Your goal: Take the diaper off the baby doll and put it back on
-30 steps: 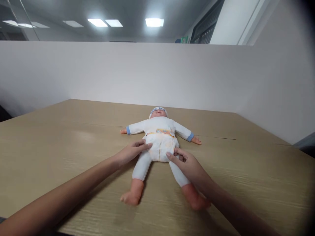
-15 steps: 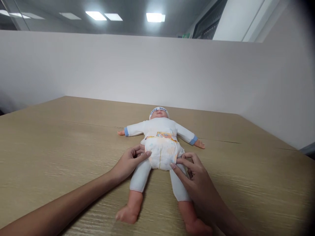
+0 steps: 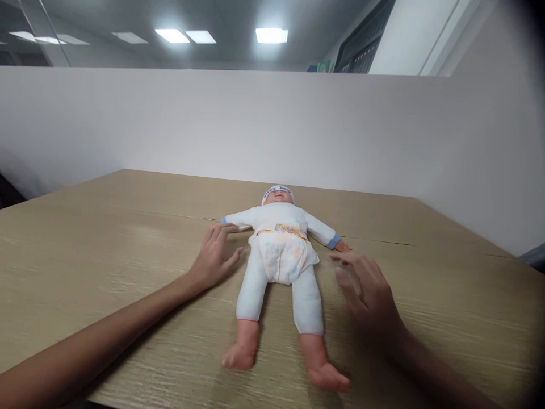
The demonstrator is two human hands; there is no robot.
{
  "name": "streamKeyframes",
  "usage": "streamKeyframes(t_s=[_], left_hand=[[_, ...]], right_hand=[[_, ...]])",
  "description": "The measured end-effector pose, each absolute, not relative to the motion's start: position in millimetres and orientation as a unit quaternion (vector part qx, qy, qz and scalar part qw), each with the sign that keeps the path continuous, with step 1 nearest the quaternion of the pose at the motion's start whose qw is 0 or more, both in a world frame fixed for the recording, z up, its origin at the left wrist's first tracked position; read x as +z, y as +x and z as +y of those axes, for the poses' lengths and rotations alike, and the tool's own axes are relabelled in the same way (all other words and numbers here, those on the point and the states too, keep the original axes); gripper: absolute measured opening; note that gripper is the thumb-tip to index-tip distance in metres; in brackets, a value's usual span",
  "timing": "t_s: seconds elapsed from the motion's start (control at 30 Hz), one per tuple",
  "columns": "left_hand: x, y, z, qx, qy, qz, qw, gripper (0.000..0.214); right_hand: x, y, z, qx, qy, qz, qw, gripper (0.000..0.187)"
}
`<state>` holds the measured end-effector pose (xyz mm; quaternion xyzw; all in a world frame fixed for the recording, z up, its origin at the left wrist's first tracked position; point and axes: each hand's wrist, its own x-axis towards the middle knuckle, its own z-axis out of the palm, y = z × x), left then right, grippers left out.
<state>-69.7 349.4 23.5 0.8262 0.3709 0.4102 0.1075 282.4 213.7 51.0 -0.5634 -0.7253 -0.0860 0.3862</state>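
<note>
A baby doll (image 3: 283, 218) in a white suit with blue cuffs lies on its back, head away from me, arms spread. Its feet point toward me. Around its hips sits a white diaper (image 3: 281, 258) with an orange printed waistband. Beside the doll's hip, to the left, my left hand (image 3: 217, 255) is open, thumb and fingers apart, near the doll's arm and holding nothing. My right hand (image 3: 368, 289), slightly blurred, hovers to the right of the diaper with its fingers apart and nothing in them. Neither hand appears to touch the diaper.
The doll lies on a wide wooden table (image 3: 140, 227) with a thin seam across it. A pale partition wall (image 3: 255, 125) rises behind the table and along its right side. Ceiling lights (image 3: 271, 36) show above the partition.
Both hands have let go of the diaper's sides and moved outward, the left one up and to the left, the right one to the right. The doll's legs appear closer together.
</note>
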Motion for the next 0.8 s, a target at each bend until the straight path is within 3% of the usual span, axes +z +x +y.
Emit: streamKeyframes(t_s=[0.1, 0.23, 0.57, 0.67, 0.8], left_hand=[[15.7, -58.4, 394.6, 0.380, 0.832, 0.403, 0.003, 0.060], [15.7, -43.5, 444.9, 0.327, 0.839, 0.436, -0.012, 0.055], [16.9, -44.3, 462.0, 0.244, 0.846, 0.473, -0.003, 0.055], [28.1, -34.1, 444.2, 0.236, 0.821, 0.519, 0.031, 0.052], [57.8, -31.2, 389.6, 0.275, 0.724, 0.598, 0.205, 0.047]], right_hand=[[44.6, 297.3, 269.9, -0.183, -0.607, -0.705, 0.316, 0.046], [35.7, 305.3, 333.2, -0.192, -0.625, -0.710, 0.260, 0.054], [27.6, 305.5, 349.4, -0.054, -0.650, -0.691, 0.311, 0.048], [36.6, 292.5, 345.0, 0.013, -0.693, -0.630, 0.349, 0.043], [62.1, 270.2, 314.2, 0.088, -0.728, -0.568, 0.373, 0.040]])
